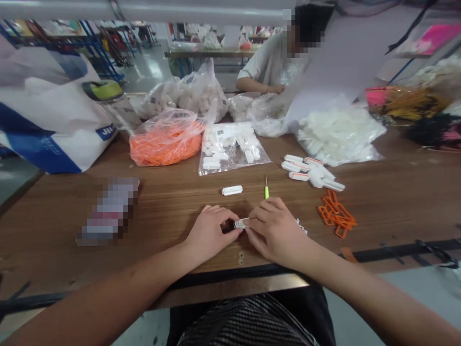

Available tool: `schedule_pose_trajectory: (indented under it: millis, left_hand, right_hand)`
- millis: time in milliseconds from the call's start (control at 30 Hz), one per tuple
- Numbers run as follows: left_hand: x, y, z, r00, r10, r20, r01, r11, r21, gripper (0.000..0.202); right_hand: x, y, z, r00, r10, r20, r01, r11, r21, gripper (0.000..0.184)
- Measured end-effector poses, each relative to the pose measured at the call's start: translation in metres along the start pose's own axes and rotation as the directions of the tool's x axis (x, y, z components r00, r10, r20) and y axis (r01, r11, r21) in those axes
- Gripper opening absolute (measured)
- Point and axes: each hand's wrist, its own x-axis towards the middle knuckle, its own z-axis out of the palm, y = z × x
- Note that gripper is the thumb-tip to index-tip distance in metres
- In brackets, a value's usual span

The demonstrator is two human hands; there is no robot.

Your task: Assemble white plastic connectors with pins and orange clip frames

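Our left hand (211,234) and right hand (275,232) sit near the counter's (230,262) front edge, fingers closed together on a small white plastic part (240,223) between them. Just ahead lie a similar white piece (232,190) and a green-handled pick (266,190). Orange plastic frames (336,215) rest to the right; a clear bag of white parts (230,146) lies farther back.

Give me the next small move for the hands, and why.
Probably set the small white plastic piece down with the cluster of similar white pieces: the left hand and right hand both pinch it, and that cluster lies just beyond the right hand.
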Motion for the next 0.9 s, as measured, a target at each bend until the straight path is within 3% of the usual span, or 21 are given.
schedule_pose_trajectory:
  millis: [100,167,267,333,467,600,700,900]
  left_hand:
    - [0.0,0.0,-0.001,1.0,0.0,0.004,0.0,1.0,-0.003,0.004]
    - [0.001,-0.001,-0.001,1.0,0.004,0.008,-0.004,1.0,-0.002,0.004]
    - [0.001,-0.002,-0.001,1.0,0.018,0.009,-0.018,1.0,0.009,0.004]
    - [0.001,-0.002,-0.002,1.0,0.025,0.01,-0.026,1.0,0.014,0.004]
    - [0.001,-0.002,-0.002,1.0,0.022,0.008,-0.022,1.0,0.007,0.004]
    - [0.0,-0.001,-0.003,1.0,0.026,0.005,-0.026,1.0,0.003,0.004]
    - [0.0,-0.002,-0.003,1.0,0.025,0.013,-0.025,1.0,0.001,0.004]
    - [0.0,-0.003,-0.003,0.999,0.017,0.027,-0.017,1.0,0.0,0.005]
  right_hand:
    - [-0.018,0.032,-0.02,0.967,0.256,0.009,-0.256,0.962,0.098,0.022]
    - [-0.035,0.058,-0.032,0.905,0.407,0.129,-0.419,0.903,0.095,0.022]
    - [-0.056,0.086,-0.042,0.801,0.5,0.328,-0.569,0.807,0.159,0.019]
    - [-0.065,0.093,-0.043,0.782,0.48,0.398,-0.586,0.785,0.202,0.018]
    - [-0.069,0.091,-0.039,0.818,0.415,0.398,-0.513,0.84,0.179,0.019]
    - [-0.068,0.086,-0.037,0.894,0.279,0.35,-0.317,0.947,0.055,0.022]
    - [-0.068,0.082,-0.035,0.922,0.222,0.318,-0.218,0.975,-0.05,0.025]
    - [-0.065,0.075,-0.033,0.931,0.272,0.242,-0.266,0.962,-0.058,0.023]
